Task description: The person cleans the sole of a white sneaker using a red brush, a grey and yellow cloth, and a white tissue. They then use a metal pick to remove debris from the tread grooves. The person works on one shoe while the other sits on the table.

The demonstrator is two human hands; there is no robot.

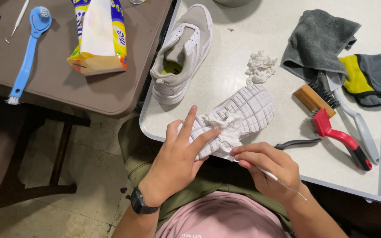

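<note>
Head view: left grip [177, 152] grasps upturned shoe [243, 112]; right grip [267, 167] pinches thin pick [283, 183], tissue [221, 128].

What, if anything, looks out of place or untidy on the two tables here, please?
Little stands out. A crumpled white tissue wad lies loose on the white table beside the upright shoe. The grey cloths sit bunched in a heap. The left hand holds the other shoe sole-up.
</note>
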